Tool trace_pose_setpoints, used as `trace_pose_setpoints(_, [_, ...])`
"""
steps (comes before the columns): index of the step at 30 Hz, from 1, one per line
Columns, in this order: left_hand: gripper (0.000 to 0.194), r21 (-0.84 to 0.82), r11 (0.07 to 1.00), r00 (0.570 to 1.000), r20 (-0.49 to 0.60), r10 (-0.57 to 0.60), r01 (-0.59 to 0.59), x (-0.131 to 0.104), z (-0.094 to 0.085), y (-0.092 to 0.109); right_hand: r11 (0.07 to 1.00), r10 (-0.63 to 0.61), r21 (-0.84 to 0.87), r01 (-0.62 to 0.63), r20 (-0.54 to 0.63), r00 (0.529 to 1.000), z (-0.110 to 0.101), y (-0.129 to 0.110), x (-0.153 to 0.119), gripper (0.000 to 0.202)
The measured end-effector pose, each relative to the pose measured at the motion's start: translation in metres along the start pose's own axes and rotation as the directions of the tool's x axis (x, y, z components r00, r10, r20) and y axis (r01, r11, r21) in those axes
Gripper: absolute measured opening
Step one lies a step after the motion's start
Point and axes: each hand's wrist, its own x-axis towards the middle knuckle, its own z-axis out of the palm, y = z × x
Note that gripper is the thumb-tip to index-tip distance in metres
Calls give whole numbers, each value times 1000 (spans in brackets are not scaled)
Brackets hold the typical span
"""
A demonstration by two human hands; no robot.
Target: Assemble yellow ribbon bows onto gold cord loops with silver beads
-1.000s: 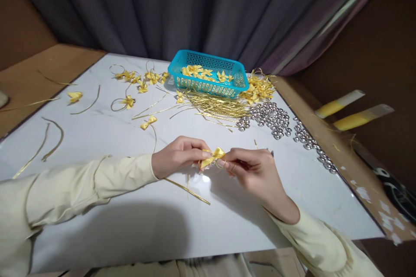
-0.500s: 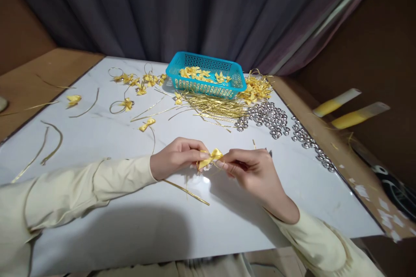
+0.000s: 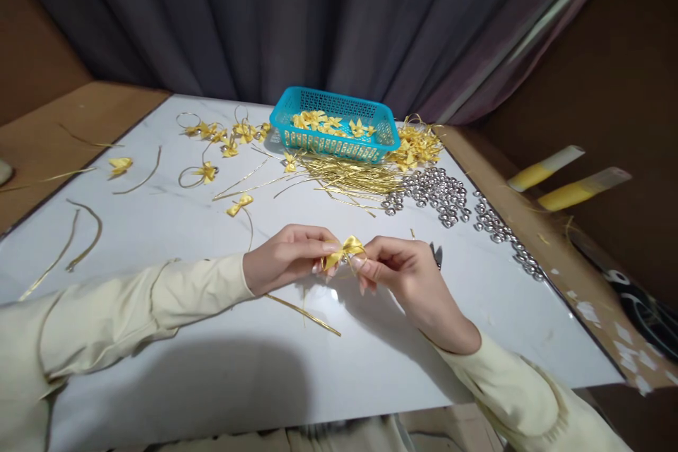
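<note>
Both hands [image 3: 286,258] [image 3: 416,275] on bow [image 3: 349,248], edges [image 3: 339,415] apart.

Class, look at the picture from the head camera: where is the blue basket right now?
In the head view, the blue basket stands at the table's far edge, just left of the heap of yellow bows.

Over my feed I saw a cream left sleeve [image 3: 201,291] and matching right sleeve [image 3: 513,388], long, softly creased, with curved raised seams. Below the near edge of the desk [image 3: 381,367], pale cloth [image 3: 339,439] showed dark markings; whether worn, I couldn't tell.
</note>
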Motion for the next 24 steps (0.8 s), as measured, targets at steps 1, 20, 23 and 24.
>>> trace_pose_setpoints(1, [17, -21, 1000, 1000, -1, -7, 7, 0, 0, 0, 999, 10, 35, -10, 5, 1000, 0, 1, 0, 21])
trace_pose_setpoints(20, [15, -92, 996, 1000, 18, -13, 14, 0, 1, 0, 993, 16, 115, -15, -9, 1000, 0, 2, -1, 21])
trace_pose_setpoints(23, [15, -88, 996, 1000, 9, -14, 15, 0, 1, 1, 995, 14, 97, -11, -22, 1000, -1, 0, -1, 20])
trace_pose_setpoints(24, [15, -87, 996, 1000, 6, -14, 15, 0, 1, 1, 996, 12, 92, -9, -29, 1000, -1, -1, -1, 20])
